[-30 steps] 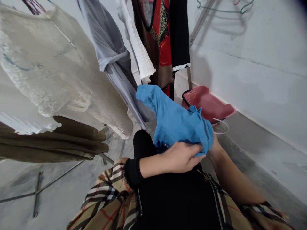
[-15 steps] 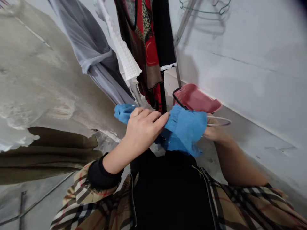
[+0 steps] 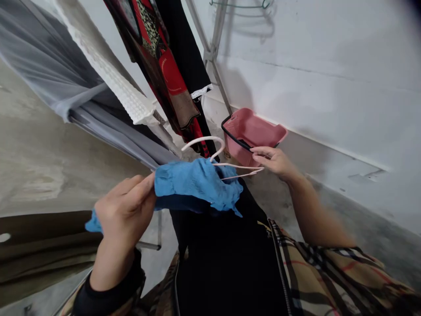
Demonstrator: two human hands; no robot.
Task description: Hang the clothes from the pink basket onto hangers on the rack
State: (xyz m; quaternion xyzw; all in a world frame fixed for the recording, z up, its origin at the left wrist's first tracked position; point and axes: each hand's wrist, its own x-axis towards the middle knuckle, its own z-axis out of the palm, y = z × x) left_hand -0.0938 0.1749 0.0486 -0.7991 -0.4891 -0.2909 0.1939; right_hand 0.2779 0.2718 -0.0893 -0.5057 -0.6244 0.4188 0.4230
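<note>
My left hand [image 3: 123, 208] is closed around a bunched blue garment [image 3: 187, 180], with a scrap of the cloth showing past its far side. A pale pink clothes hanger [image 3: 205, 139] sits partly inside the garment. Its hook curves up above the cloth, and one bare arm sticks out to the right. The rest of the hanger is hidden by the fabric. Just beyond that bare end is my right hand [image 3: 272, 162], fingers stretched out and a little apart, with nothing visible in them. Whether its fingertips touch the hanger is hard to make out.
Behind the garment, a pink basket [image 3: 253, 127] with a black handle stands on the floor by the white wall. Grey [image 3: 88, 101], white [image 3: 112, 79] and red patterned clothes [image 3: 174, 74] hang ahead and left, near a metal rack [image 3: 215, 52]. A green hanger [image 3: 243, 5] is at the top.
The left hand and blue garment have moved left and closer to me. The hanger's hook and one arm now show. My right hand has come away from the cloth. The view has shifted.
</note>
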